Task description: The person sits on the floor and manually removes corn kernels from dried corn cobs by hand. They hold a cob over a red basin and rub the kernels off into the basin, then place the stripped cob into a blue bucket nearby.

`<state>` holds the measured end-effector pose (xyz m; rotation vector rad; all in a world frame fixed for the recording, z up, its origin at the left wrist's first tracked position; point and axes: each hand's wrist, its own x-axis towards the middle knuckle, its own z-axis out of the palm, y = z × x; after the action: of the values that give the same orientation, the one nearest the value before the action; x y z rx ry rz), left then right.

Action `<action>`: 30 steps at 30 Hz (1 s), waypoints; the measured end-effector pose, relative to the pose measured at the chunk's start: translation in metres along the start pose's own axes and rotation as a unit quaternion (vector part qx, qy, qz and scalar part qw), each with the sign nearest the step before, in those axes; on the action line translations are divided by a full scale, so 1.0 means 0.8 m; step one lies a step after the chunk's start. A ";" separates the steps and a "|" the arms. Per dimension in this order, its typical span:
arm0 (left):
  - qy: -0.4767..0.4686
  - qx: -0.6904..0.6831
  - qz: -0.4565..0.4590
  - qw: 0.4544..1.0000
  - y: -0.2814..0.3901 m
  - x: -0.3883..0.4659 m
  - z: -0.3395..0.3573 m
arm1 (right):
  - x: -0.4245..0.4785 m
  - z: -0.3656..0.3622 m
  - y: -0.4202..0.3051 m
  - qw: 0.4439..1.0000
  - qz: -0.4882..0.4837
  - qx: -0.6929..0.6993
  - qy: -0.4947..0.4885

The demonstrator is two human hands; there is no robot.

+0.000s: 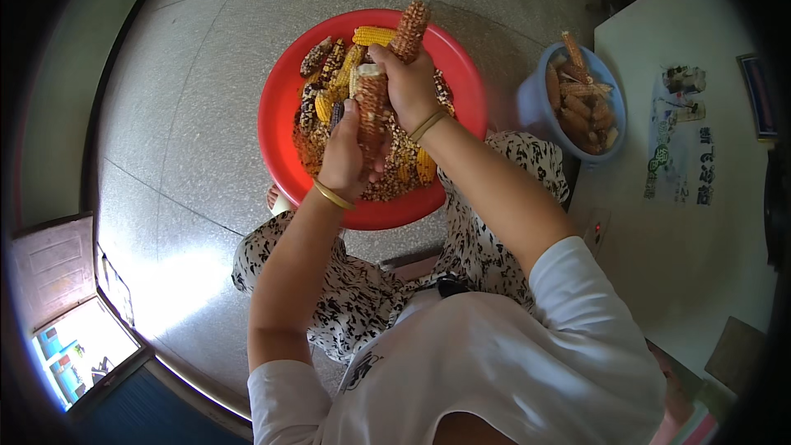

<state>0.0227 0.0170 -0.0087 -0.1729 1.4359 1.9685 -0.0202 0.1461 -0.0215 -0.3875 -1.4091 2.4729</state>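
Observation:
Over a red plastic basin, my left hand grips a mostly bare corn cob that still has a few pale kernels on it. My right hand holds a second, reddish-brown cob, which points up and away past the basin's far side. The two cobs are close together; whether they touch is partly hidden by my right hand. In the basin lie yellow ears of corn, dark mottled ears and many loose kernels.
A light blue plastic bucket with stripped cobs stands right of the basin, against a white cabinet-like surface with printed decoration. The basin is above a speckled floor, between my knees. An open doorway is at lower left.

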 end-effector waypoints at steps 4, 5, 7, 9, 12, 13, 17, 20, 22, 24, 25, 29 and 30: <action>-0.037 -0.124 -0.038 0.991 0.016 0.010 -0.015 | 0.002 0.001 -0.033 0.986 0.137 0.066 -0.073; -0.035 -0.146 -0.036 0.988 0.017 0.010 -0.020 | -0.001 0.002 -0.044 0.968 0.198 0.106 -0.112; -0.064 -0.123 -0.048 0.989 0.020 0.013 -0.031 | 0.004 -0.002 -0.040 0.960 0.197 0.079 -0.181; -0.065 -0.065 -0.069 0.993 0.023 0.011 -0.032 | -0.004 0.001 -0.035 0.950 0.195 0.054 -0.237; 0.030 -0.010 -0.025 0.999 0.023 0.011 -0.015 | 0.001 -0.004 -0.021 0.965 0.138 -0.035 -0.219; 0.048 0.013 -0.002 0.999 0.024 0.010 -0.014 | 0.002 -0.005 -0.021 0.966 0.129 -0.073 -0.214; 0.075 0.078 0.056 0.993 0.009 0.015 -0.021 | -0.010 0.001 -0.024 0.965 0.195 0.042 -0.170; 0.124 0.242 0.231 0.934 -0.026 0.035 -0.017 | -0.021 0.007 -0.011 0.991 0.048 -0.033 -0.120; 0.145 0.258 0.301 0.907 -0.038 0.035 -0.005 | -0.026 0.009 -0.003 0.985 -0.044 -0.145 -0.079; 0.142 0.249 0.246 0.926 -0.044 0.037 -0.014 | -0.032 0.011 -0.001 0.979 -0.080 -0.172 -0.074; 0.140 0.244 0.220 0.934 -0.049 0.040 -0.017 | -0.034 0.012 0.000 0.975 -0.100 -0.186 -0.071; 0.096 0.073 0.020 0.993 -0.007 0.012 0.007 | -0.026 -0.011 0.022 0.896 -0.230 -0.364 -0.106; 0.121 0.047 0.029 0.991 -0.011 0.017 0.011 | -0.023 -0.009 0.024 0.895 -0.231 -0.367 -0.104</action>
<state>0.0204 0.0326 -0.0190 -0.3408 1.7029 1.9729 -0.0023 0.1357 -0.0398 0.0885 -2.1958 1.5748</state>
